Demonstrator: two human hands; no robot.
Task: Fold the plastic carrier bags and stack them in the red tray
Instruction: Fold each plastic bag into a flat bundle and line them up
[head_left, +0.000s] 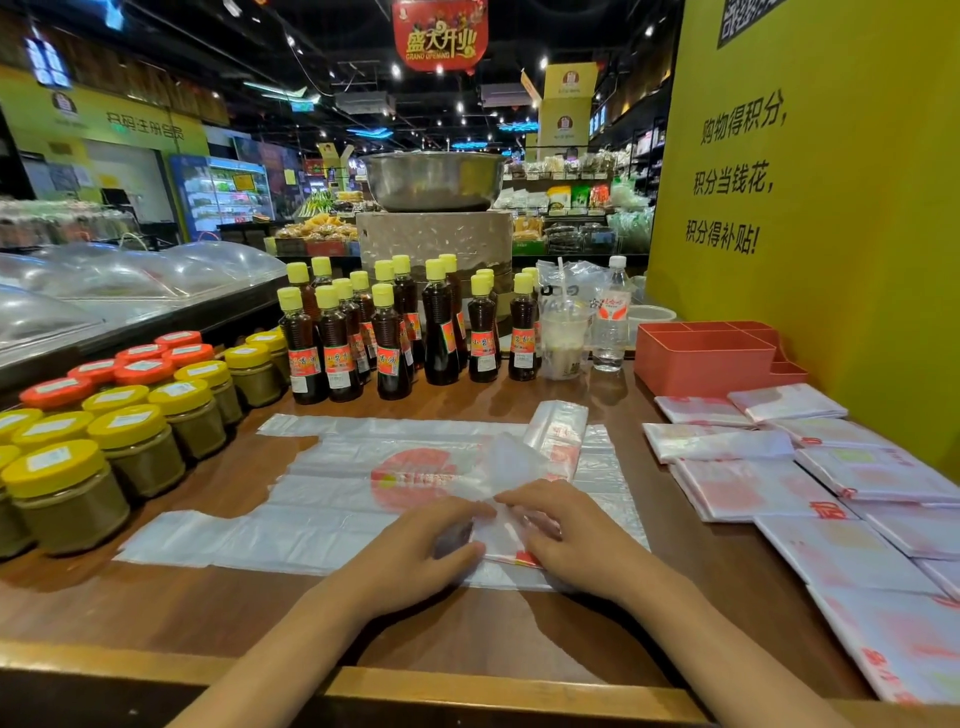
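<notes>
Wooden counter — two hands, left hand, right hand, perhaps pinching one bag.

Bright ceiling spotlights, dark ceiling; glare on wooden counter; soft focus throughout (edges bowed by wide-angle lens).

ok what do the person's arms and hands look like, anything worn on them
Both are bare. The left hand and right hand show no gloves, rings, watch or bracelets, and both forearms are uncovered down to the bottom edge of the picture, with no sleeve in view. Fingernails look short and unpainted.
</notes>
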